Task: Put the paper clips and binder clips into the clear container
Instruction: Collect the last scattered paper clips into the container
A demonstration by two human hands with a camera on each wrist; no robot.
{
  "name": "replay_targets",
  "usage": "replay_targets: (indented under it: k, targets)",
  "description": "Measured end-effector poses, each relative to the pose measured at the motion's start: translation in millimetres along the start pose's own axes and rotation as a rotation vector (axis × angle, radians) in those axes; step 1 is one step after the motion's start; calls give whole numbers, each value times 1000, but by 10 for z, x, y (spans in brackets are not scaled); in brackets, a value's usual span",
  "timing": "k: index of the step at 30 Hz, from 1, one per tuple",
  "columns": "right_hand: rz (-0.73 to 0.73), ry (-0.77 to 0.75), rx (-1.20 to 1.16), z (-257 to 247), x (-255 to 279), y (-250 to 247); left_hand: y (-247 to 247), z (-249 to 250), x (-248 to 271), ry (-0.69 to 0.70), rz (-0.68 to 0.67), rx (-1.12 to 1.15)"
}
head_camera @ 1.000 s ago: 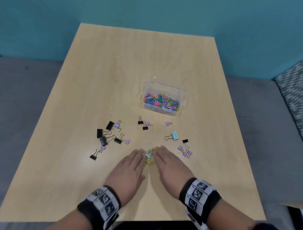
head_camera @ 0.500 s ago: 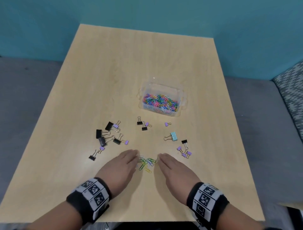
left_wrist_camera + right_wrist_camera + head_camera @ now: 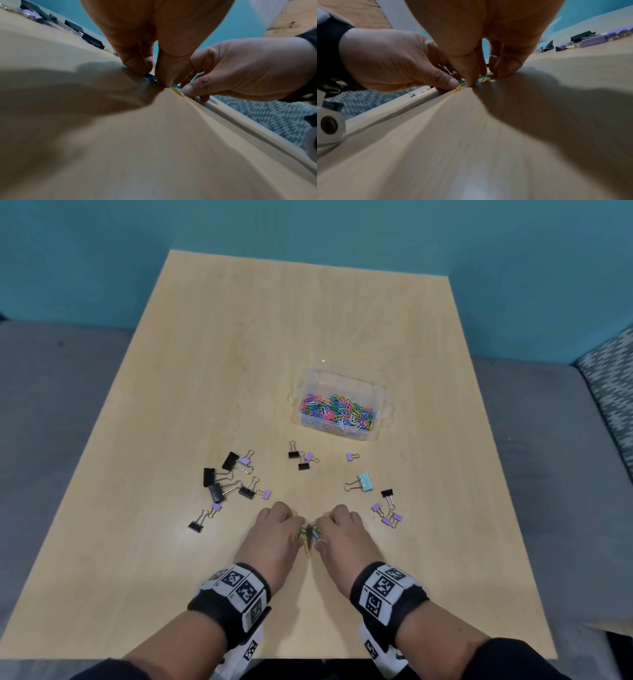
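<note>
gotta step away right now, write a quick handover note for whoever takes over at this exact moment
Left hand: fingers curled, pinching at the small heap of loose paper clips on the table.
Right hand: the same, from the other side of that heap; nothing lifted yet.
Clear container: stands beyond the hands, slightly right, already holding many coloured paper clips.
Binder clips: all on the table, a black and purple cluster to the left, three small ones in the middle, a light blue one and several more to the right.
Left to do: lift this heap into the container, then all the binder clips.
</note>
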State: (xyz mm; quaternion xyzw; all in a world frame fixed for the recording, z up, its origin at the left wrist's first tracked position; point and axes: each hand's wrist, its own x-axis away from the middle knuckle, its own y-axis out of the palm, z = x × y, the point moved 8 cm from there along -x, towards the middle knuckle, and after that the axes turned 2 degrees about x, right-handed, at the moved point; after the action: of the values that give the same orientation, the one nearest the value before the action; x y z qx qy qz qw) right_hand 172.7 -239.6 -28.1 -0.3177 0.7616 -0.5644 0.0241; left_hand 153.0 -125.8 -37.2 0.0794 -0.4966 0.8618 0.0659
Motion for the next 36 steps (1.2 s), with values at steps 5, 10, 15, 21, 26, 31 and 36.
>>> replay_targets:
  k: [5, 10, 15, 21, 26, 31, 36]
  targets:
    - [-26, -29, 11, -11, -57, 14, -1, -11, -54, 13, 5, 12]
    - [-80, -38, 49, -20, -105, -16, 10, 5, -126, 4, -65, -34]
    - [-126, -80, 127, -64, -145, -42, 37, 32, -151, 5, -177, -143]
    - [-149, -90, 147, -24, -170, -111, -22, 50, -138, -30, -220, -173]
    - [-187, 46, -16, 195, -199, -140, -132, -100, -146, -221, -238, 120]
    - [-109, 338, -703, 509, -279, -443, -377, -221, -289, -443, -178, 765]
    - [138, 320, -845, 744, -757, -1183, -939, -54, -987, -346, -6, 801]
